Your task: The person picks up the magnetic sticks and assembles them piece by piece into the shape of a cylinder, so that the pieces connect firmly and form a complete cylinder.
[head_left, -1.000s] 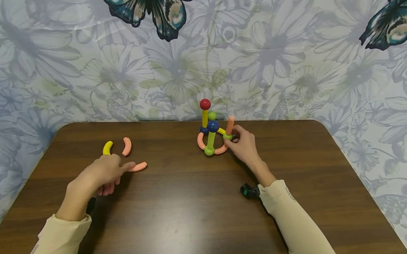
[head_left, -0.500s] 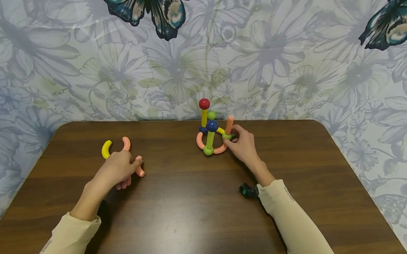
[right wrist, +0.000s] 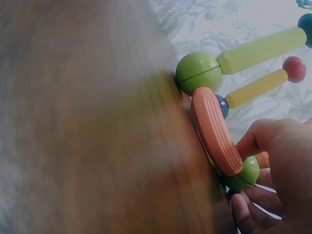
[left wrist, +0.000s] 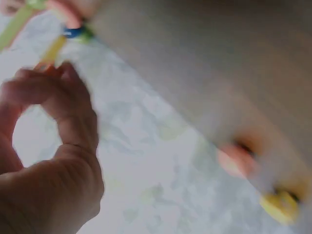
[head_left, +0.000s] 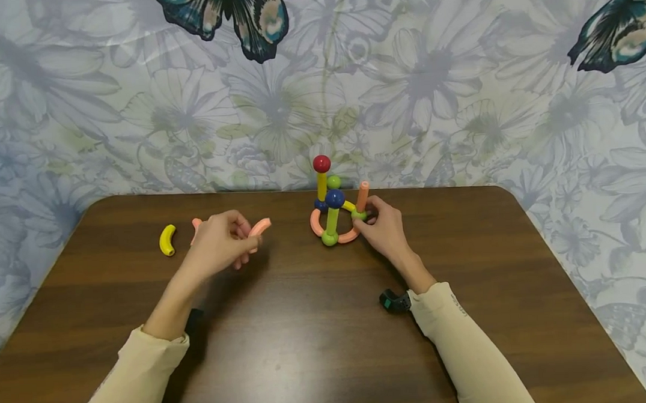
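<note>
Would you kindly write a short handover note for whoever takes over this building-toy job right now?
Left hand: lifted above the table, pinching a curved pink piece.
Right hand: grips the structure at its right green ball, beside the upright orange rod.
Done: a pink ring base with green and blue balls, and a yellow post topped by a red ball.
Left: the held piece is not yet attached; a yellow curve and another pink curve, partly hidden behind the left hand, lie loose at the left.
</note>
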Demonstrator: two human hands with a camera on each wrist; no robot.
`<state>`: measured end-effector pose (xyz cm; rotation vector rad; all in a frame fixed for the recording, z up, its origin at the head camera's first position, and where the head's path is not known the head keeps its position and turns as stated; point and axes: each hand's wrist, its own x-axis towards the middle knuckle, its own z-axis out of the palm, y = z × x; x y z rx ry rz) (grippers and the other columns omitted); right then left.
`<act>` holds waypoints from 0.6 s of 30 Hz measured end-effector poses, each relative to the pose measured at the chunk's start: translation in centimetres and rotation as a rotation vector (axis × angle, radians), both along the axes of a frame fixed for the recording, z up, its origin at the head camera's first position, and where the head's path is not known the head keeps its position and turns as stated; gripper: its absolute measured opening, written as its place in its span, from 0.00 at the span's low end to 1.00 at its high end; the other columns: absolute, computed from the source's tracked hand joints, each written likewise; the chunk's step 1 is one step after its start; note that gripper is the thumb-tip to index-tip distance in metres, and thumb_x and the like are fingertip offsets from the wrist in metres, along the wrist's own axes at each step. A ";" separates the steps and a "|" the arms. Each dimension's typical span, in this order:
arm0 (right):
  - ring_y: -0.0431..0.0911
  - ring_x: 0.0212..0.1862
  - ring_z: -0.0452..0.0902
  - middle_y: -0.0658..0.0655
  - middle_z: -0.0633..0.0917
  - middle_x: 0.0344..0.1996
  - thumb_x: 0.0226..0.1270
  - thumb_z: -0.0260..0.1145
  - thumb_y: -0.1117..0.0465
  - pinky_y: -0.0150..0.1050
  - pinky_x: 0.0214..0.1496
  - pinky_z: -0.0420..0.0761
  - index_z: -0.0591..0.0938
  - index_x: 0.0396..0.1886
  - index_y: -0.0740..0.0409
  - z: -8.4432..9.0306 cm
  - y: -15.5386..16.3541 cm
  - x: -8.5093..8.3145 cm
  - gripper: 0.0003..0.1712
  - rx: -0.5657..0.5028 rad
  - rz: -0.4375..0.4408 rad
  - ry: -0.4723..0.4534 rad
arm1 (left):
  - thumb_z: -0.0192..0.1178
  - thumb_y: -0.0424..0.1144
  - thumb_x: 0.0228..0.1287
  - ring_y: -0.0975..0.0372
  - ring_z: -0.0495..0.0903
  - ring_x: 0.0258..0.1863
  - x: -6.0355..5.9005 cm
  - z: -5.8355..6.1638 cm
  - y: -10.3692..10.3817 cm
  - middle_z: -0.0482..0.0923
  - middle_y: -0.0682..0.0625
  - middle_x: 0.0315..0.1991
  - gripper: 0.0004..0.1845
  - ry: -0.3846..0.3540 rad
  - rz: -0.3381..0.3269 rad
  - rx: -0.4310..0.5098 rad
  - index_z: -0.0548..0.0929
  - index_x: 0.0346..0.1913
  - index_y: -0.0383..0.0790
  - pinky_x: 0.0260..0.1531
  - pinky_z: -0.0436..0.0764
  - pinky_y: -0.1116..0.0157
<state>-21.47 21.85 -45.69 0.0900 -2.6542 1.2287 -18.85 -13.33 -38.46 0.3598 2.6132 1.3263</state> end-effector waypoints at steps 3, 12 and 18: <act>0.50 0.46 0.86 0.59 0.90 0.44 0.65 0.74 0.60 0.44 0.48 0.87 0.84 0.52 0.56 0.1 -0.1 -0.1 0.17 0.004 -0.002 -0.006 | 0.69 0.36 0.70 0.59 0.81 0.18 -0.7 1.0 2.6 0.87 0.41 0.29 0.14 -0.069 0.034 0.288 0.79 0.49 0.31 0.21 0.84 0.61; 0.51 0.45 0.87 0.59 0.90 0.43 0.65 0.74 0.59 0.44 0.47 0.87 0.84 0.52 0.57 0.2 0.0 -0.2 0.17 0.013 -0.003 0.010 | 0.69 0.38 0.72 0.61 0.86 0.22 -2.7 2.8 9.3 0.88 0.48 0.27 0.12 -0.221 0.133 0.861 0.82 0.42 0.31 0.28 0.87 0.67; 0.50 0.45 0.86 0.59 0.90 0.43 0.65 0.73 0.58 0.43 0.47 0.87 0.84 0.53 0.57 0.2 0.0 -0.1 0.18 0.023 -0.006 0.004 | 0.70 0.41 0.72 0.62 0.84 0.18 -3.2 2.7 11.4 0.87 0.48 0.24 0.14 -0.255 0.163 0.912 0.86 0.33 0.32 0.24 0.85 0.69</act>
